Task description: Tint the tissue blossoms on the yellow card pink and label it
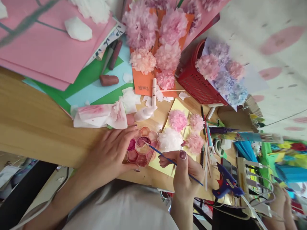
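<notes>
My right hand pinches a thin blue paintbrush, its tip dipping into a well of the flower-shaped paint palette. The wells hold pink, red and purple paint. My left hand steadies the palette from the left, thumb at the near edge and fingers along the far side. Right beside the palette, a white paper flower lies on a yellow card with a pink paper flower and two smaller pink ones. My left fingertips are close to a crumpled, pink-stained tissue.
Behind stand an orange card with pink paper flowers and a red basket with more flowers. A blue glue gun lies at right near a power strip. Pink paper sheets cover the left. Another person's arm shows at lower right.
</notes>
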